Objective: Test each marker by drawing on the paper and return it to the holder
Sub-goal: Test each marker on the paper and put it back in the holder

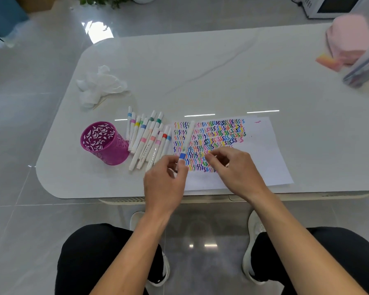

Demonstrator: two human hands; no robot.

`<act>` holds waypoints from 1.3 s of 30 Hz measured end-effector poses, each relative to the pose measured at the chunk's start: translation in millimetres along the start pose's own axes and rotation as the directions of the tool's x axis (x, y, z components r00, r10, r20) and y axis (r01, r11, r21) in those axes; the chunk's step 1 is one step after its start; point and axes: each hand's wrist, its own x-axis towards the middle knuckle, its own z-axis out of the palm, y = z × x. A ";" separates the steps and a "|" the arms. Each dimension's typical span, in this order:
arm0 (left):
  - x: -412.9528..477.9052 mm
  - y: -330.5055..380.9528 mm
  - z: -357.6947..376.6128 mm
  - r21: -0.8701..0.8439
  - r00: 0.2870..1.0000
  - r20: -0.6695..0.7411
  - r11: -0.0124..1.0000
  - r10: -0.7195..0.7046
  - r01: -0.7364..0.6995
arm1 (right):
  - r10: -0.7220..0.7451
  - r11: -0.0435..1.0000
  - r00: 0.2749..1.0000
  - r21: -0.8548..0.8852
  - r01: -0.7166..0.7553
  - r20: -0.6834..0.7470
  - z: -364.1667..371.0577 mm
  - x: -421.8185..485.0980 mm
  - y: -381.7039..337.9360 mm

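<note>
— What about the holder?

— My purple holder (pixel 103 143) stands upright near the left end of the table (pixel 200 71). It's a round cup, its wall pierced all over with leaf-like cut-outs. The markers (pixel 146 139) lie outside it in a loose pile on the table, between it and the paper (pixel 262 150).

— And how do the things look?

— The markers have white barrels, each with a coloured band. The paper is a flat white sheet, packed with rows of small squiggles in many colours. The table is glossy, pale and faintly veined, with rounded corners. A crumpled white tissue (pixel 100 86) sits beyond the pile.

— Your hands?

— My left hand (pixel 164 182) pinches the near end of one blue-banded marker (pixel 188 137), whose barrel slants away over the squiggles. My right hand (pixel 232 165) is over the paper just beside it, fingers curled, thumb and forefinger close together. Whether they hold anything, I cannot tell.
</note>
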 end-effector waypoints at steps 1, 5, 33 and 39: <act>-3.5 1.9 2.6 -0.049 0.999 0.045 0.999 0.007 -0.005 | 0.014 0.998 1.000 0.069 -0.015 0.023 -2.6 -1.6 -3.7; -12.9 7.6 12.6 -0.191 0.973 0.227 0.982 0.036 0.008 | 0.087 0.940 0.994 0.324 -0.104 0.069 -10.1 -8.9 -7.5; 3.2 40.0 44.4 -0.112 0.819 0.552 0.987 0.159 -0.115 | 0.181 0.701 0.963 0.661 -0.269 0.200 -34.0 0.9 34.8; 8.5 39.4 55.6 -0.141 0.792 0.593 0.987 0.145 -0.075 | 0.210 0.641 0.946 0.695 -0.325 0.248 -35.1 5.5 40.8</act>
